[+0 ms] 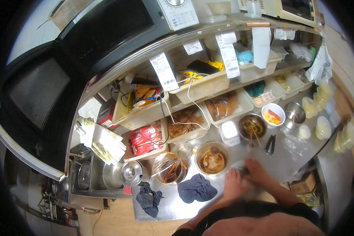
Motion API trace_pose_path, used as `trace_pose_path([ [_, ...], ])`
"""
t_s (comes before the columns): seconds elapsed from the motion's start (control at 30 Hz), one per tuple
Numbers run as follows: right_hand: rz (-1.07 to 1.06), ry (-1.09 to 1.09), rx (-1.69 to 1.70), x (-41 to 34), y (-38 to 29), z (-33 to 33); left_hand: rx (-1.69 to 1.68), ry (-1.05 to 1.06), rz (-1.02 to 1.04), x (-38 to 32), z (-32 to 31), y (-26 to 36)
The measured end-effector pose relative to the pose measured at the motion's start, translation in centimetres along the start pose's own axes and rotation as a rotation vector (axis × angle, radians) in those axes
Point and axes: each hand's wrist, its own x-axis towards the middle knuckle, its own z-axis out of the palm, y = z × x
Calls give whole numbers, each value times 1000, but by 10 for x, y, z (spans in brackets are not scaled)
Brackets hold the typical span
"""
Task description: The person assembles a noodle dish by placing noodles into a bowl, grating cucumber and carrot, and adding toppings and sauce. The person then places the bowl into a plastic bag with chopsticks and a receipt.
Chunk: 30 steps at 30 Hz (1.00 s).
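Observation:
Close together at the counter's front edge are my left hand [235,185] and my right hand [257,174], both blurred. Between their fingertips shows a small dark thing [243,170], too smeared to name; whether either hand grips it I cannot tell. A pale round shape [238,164] lies just beyond the fingers. Left of my hands stands a tub of brown sauce [211,159] with a ladle-like thing in it. A crumpled dark cloth [197,188] rests in front of that tub. Farther off, a metal bowl [251,126] holds dark liquid and wooden chopsticks.
A plastic-covered tub [169,169], a second dark cloth [149,199] and a lidded steel pot [132,173] stand left. Right are a white bowl with egg [273,115], black tongs [270,144] and lidded plastic cups [323,127]. Shelf bins [205,88] and an open microwave door [38,109] overhang.

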Motion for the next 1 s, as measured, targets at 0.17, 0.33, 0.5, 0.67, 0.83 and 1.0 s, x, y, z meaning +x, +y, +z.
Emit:
trace_pose_path([
  [0.17, 60, -10, 96, -5, 1, 14, -15, 36, -5, -6, 17, -2],
  [0.33, 26, -28, 145, 10, 7, 16, -117, -182, -120, 3, -25, 3],
  [0.5, -61, 379, 89, -2, 57, 37, -213, 308, -195, -18, -99, -64],
  [0.67, 58, 570, 95, -1, 23, -8, 67, 750, -545, -49, -223, -266],
  [0.83, 127, 550, 264, -3, 0, -11, 43, 844, -780, -114, -279, -353],
  [1.0, 312, 565, 365, -24, -51, -35, 195, 600, -945, -145, -197, -309],
])
